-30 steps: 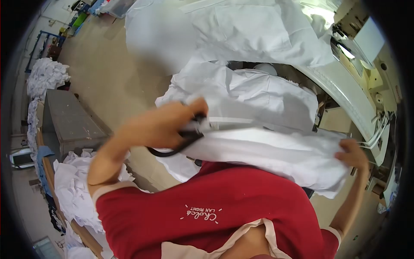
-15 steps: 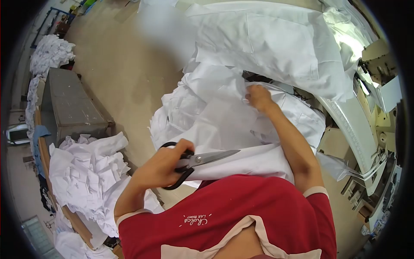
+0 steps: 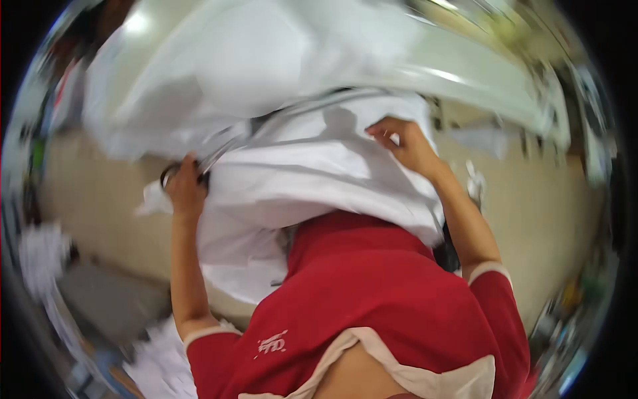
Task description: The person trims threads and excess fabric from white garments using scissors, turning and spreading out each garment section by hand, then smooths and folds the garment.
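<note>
Gripping black-handled scissors (image 3: 205, 175) in the left hand (image 3: 186, 193), beside the upper left edge of white fabric (image 3: 306, 171), spread before a red shirt (image 3: 372, 279), curving the right hand (image 3: 409, 147) above the fabric's right part, cannot tell whether pinching anything

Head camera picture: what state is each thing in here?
Left hand: closed around the scissors' handles.
Scissors: held; blades too blurred to tell open or shut.
Right hand: fingers bent, over the white cloth; grip unclear.
White cloth: creased, spread in front of the red shirt.
Red shirt: worn, pale collar and cuffs.
</note>
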The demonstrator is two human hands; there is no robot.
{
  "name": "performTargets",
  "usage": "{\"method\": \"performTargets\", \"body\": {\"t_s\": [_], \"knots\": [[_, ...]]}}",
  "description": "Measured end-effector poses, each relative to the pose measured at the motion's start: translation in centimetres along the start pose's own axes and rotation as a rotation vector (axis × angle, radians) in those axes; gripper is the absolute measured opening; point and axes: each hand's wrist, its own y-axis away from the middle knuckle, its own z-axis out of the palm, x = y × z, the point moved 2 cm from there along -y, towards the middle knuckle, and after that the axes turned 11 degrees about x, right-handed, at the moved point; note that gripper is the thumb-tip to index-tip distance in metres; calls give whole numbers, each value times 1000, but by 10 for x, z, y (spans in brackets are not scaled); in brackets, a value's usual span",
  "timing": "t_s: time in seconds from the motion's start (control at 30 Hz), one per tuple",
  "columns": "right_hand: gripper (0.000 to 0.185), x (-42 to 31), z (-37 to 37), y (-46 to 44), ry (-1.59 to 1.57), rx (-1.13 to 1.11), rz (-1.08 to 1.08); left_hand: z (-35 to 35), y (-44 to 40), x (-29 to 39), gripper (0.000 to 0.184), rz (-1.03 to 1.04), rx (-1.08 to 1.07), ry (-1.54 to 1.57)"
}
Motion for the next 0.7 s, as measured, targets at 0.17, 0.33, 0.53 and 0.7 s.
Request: {"method": "performTargets", "body": {"t_s": [0.17, 0.33, 0.53, 0.7], "knots": [[14, 85, -115, 135, 131, -22, 852, 110, 24, -28, 41, 118, -157, 196], [26, 107, -48, 291, -464, -514, 1329, 93, 9, -14, 37, 80, -200, 193], [29, 141, 73, 329, -77, -58, 1429, 89, 10, -9, 35, 41, -236, 234], [29, 133, 87, 339, -30, 60, 1493, 83, 11, -6, 34, 0, -288, 244]]}}
